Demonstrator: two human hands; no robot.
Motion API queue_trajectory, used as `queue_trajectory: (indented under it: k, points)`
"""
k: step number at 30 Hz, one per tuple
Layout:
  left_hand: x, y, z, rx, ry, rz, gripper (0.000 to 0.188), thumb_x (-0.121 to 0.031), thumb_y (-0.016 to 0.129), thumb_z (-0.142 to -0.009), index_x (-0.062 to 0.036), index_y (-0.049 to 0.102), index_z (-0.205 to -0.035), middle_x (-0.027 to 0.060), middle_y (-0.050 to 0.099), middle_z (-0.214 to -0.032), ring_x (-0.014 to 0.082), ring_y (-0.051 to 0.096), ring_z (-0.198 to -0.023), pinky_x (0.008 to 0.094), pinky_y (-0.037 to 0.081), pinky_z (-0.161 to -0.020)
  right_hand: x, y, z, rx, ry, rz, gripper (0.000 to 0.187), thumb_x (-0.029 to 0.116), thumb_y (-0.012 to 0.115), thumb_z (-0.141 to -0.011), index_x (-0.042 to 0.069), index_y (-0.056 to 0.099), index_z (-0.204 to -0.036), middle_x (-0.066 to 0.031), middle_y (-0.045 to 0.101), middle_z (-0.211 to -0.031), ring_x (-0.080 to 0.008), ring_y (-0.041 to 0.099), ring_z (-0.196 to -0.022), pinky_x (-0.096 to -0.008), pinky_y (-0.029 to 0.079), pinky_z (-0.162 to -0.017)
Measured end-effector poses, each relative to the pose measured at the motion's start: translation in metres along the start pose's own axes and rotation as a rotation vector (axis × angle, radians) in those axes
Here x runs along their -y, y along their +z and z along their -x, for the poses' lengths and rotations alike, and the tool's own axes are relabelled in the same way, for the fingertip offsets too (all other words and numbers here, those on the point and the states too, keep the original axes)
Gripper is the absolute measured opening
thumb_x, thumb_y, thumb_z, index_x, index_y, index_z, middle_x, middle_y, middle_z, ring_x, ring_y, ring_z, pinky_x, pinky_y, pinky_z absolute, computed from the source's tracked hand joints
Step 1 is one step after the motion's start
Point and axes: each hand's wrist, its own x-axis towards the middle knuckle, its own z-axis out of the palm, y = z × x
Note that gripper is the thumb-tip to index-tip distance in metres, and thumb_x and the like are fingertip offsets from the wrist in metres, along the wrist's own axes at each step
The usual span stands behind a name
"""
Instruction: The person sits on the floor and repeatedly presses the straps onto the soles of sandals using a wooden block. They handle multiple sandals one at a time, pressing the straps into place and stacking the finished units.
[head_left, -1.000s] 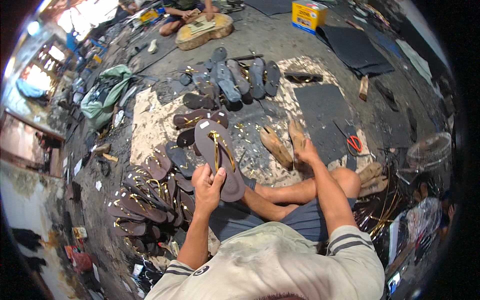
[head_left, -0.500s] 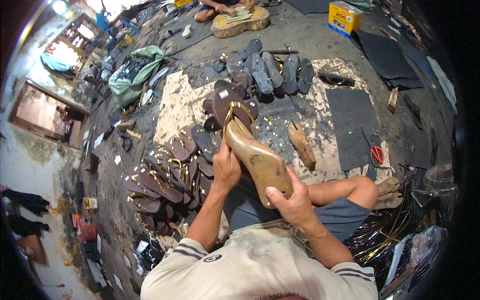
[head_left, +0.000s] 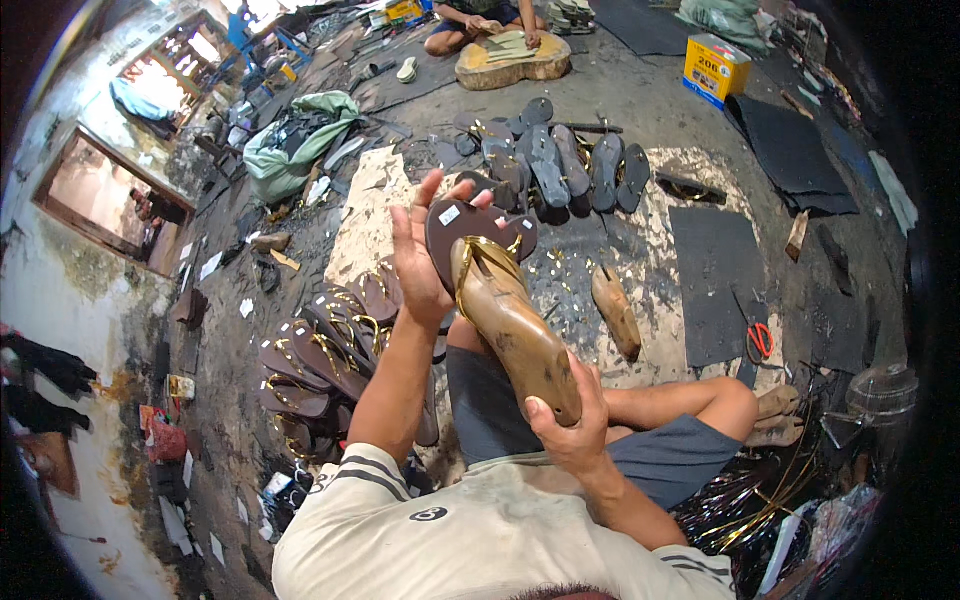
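My right hand is closed round the heel end of a brown wooden shoe last, thumb on top. On the last's toe end sits a dark brown sandal with gold straps and a small white label. My left hand is open, its fingers spread and pointing away from me, with the palm beside the sandal's left edge; some fingers are partly hidden behind the sole. Another brown sole with a label shows just right of the sandal's toe.
Left of my legs lies a heap of gold-strapped sandals. Ahead are several dark soles. To the right lie a second wooden last, a black sheet and red-handled scissors. A person works at a wooden block farther off.
My left hand has let go of the strap side of the last and spread its fingers beside the sandal. The sandal's toe has come nearer me; my right hand keeps its hold.
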Motion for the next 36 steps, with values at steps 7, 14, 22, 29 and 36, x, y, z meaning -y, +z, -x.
queue_trajectory:
  k: [7,14,22,29,36]
  points:
    - [0.031,0.024,0.029,-0.098,-0.057,0.158,0.047,-0.050,0.033,-0.106,-0.0133,0.049,-0.131,0.0116,0.056,-0.122,0.0317,0.056,-0.118,0.0615,0.050,-0.097,-0.009,0.013,-0.001,-0.152,-0.117,0.029,0.063,0.017,0.078,-0.079,-0.002,0.052,-0.134,-0.0221,0.057,-0.129,-0.0358,0.054,-0.115,-0.0446,0.040,-0.101]
    - [0.048,0.021,0.096,-0.202,-0.175,-0.537,0.102,-0.037,0.075,-0.085,-0.0093,0.003,-0.151,0.0184,0.037,-0.140,0.0254,0.046,-0.127,0.0430,0.040,-0.108,-0.027,0.019,-0.013,-0.016,-0.114,0.291,0.065,0.025,0.079,-0.081,0.002,0.052,-0.135,-0.0201,0.056,-0.126,-0.0359,0.052,-0.116,-0.0463,0.037,-0.101]
    - [0.050,0.027,0.137,-0.135,-0.289,-0.555,0.082,-0.023,0.086,-0.073,-0.0120,0.019,-0.119,0.0125,0.040,-0.120,0.0182,0.048,-0.113,0.0356,0.046,-0.097,-0.013,-0.017,-0.071,0.375,0.027,0.075,0.050,0.026,0.070,-0.089,0.002,0.056,-0.131,-0.0186,0.060,-0.110,-0.0317,0.061,-0.100,-0.0400,0.048,-0.089]
    - [0.020,0.043,0.182,-0.307,-0.502,-0.082,0.077,-0.026,0.079,-0.075,-0.0182,0.018,-0.122,0.0192,0.043,-0.130,0.0293,0.054,-0.118,0.0450,0.051,-0.100,-0.039,-0.053,-0.013,0.352,0.599,-0.610,0.044,0.033,0.051,-0.105,-0.002,0.054,-0.131,-0.0084,0.065,-0.112,-0.0160,0.061,-0.103,-0.0320,0.050,-0.088]
    - [0.008,0.045,0.217,-0.443,-0.457,0.100,0.082,-0.029,0.080,-0.070,-0.0214,0.020,-0.125,0.0186,0.039,-0.135,0.0329,0.048,-0.128,0.0477,0.046,-0.106,-0.016,-0.034,0.080,0.469,1.105,-0.861,0.056,0.054,0.049,-0.101,0.000,0.064,-0.104,-0.0043,0.064,-0.087,-0.0098,0.059,-0.078,-0.0226,0.047,-0.071]
